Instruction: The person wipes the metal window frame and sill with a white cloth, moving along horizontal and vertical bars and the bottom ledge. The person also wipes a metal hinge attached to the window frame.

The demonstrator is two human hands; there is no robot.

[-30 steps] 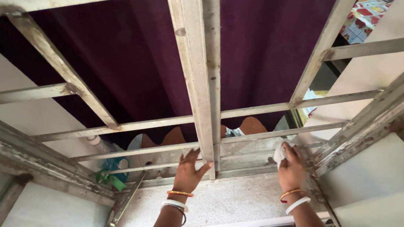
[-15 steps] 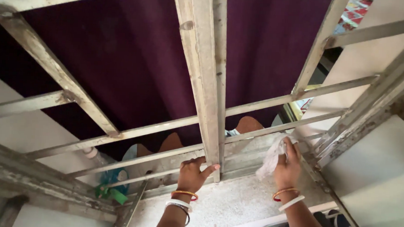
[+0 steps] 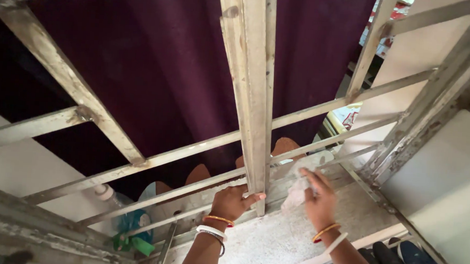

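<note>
Head view: left hand (image 3: 232, 202) grips the base of the upright centre bar (image 3: 250, 95). Right hand (image 3: 318, 198), just beside it, clamps a white cloth (image 3: 298, 190) against the sill (image 3: 272, 236); the bar's long axis rises above both hands.

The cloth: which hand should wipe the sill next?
Probably the right hand: it already holds the cloth against the sill. The left hand grips the middle bar.
</note>
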